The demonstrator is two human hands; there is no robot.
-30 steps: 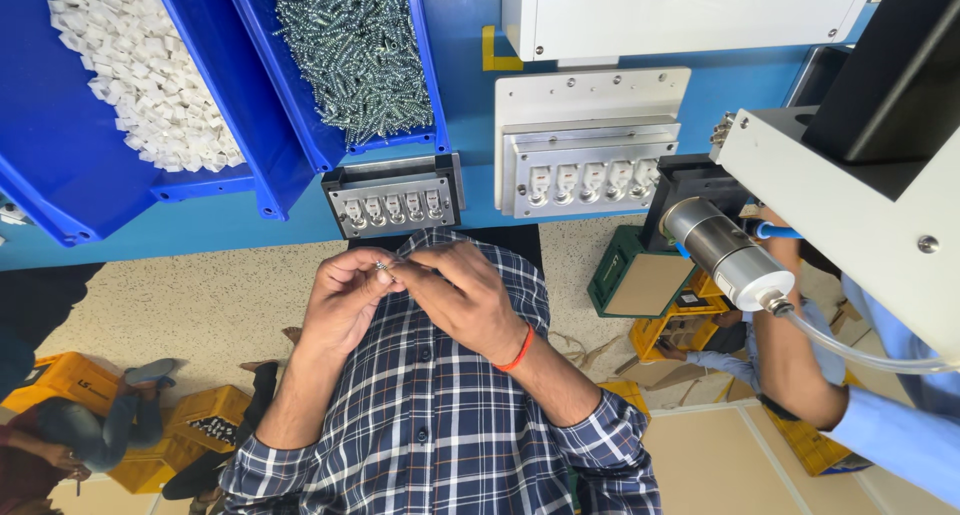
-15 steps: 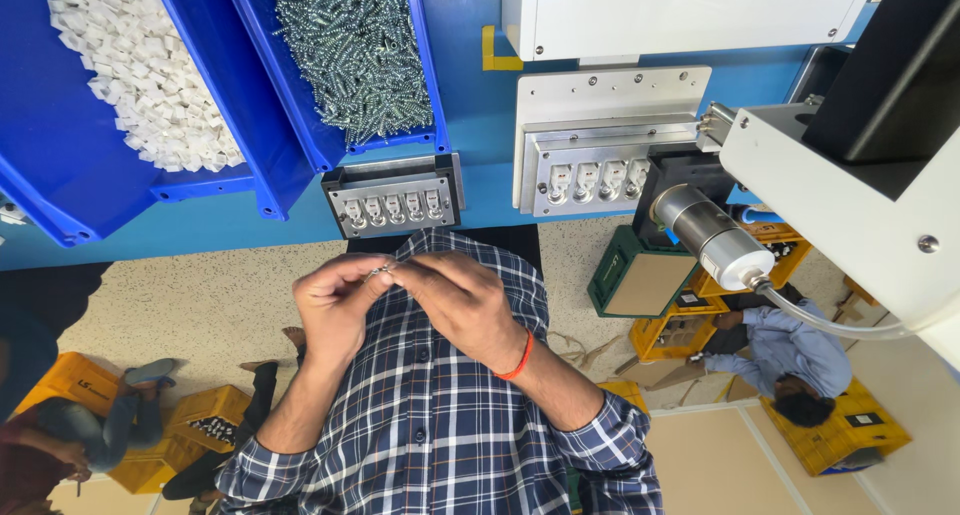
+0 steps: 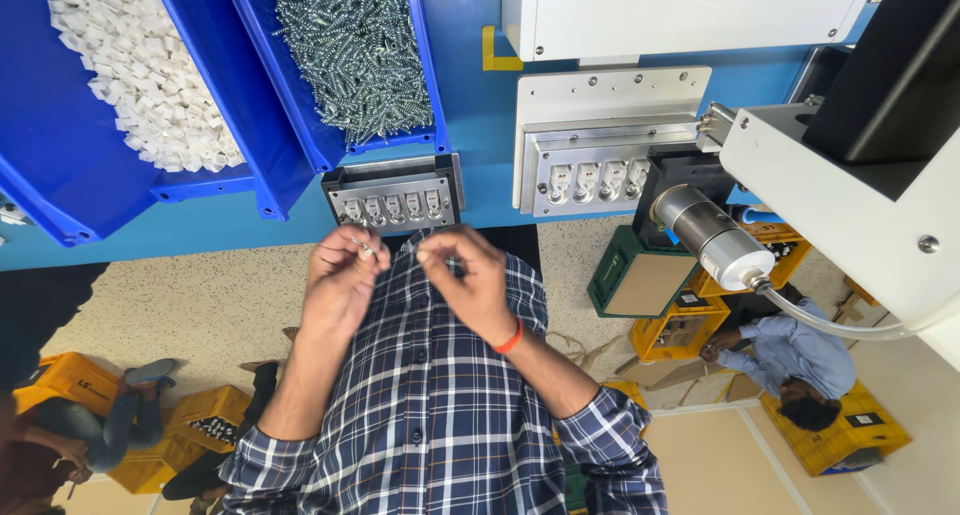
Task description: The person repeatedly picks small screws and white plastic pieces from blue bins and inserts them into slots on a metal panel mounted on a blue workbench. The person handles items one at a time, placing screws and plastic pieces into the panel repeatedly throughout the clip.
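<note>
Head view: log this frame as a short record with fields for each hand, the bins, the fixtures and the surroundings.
left hand: left hand raised, fingertips pinching a small metal part
right hand: right hand raised beside it, fingers curled; any held item too small to tell
bins: blue bin of white plastic pieces; blue bin of screws
fixtures: grey fixture with a row of small parts just beyond the hands; second fixture further right
machine: white machine arm with a metal cylinder
others: a seated person among yellow crates
</note>
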